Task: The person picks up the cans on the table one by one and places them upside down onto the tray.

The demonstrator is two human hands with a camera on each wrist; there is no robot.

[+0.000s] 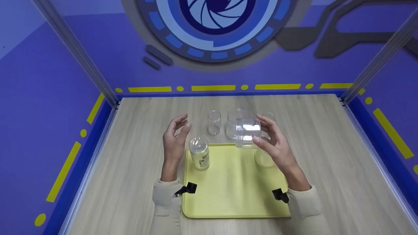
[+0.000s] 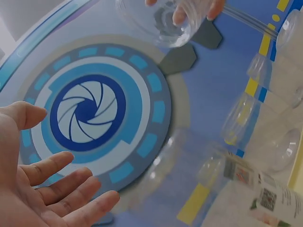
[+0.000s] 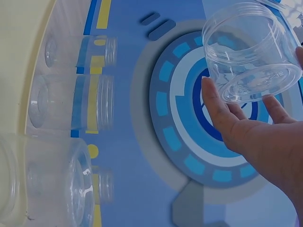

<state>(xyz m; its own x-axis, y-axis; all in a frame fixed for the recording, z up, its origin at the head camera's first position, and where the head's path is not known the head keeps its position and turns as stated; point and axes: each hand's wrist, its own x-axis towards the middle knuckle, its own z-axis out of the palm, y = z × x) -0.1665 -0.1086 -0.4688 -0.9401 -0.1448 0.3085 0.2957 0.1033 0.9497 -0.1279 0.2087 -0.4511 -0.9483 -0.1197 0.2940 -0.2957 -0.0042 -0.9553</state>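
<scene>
My right hand (image 1: pixel 277 148) grips a clear wide-mouthed jar (image 1: pixel 249 129) by its base end, above the tray's back edge. The jar lies sideways in the air, its threaded open mouth facing left. My left hand (image 1: pixel 174 142) is raised beside the tray's back left corner, fingers loosely bent and holding nothing. Just right of it, a clear jar with a printed label (image 1: pixel 200 155) stands base up on the yellow tray (image 1: pixel 228 195). A second clear jar (image 1: pixel 264 159) is on the tray's right side, partly hidden by my right hand.
Behind the tray stand a small narrow jar (image 1: pixel 214 122), a wider jar (image 1: pixel 233 119) partly covered by the held one, and another jar (image 1: pixel 268 116) mostly behind my right hand. Blue panels (image 1: pixel 228 75) close off the wooden table (image 1: pixel 130 156) at the back and both sides.
</scene>
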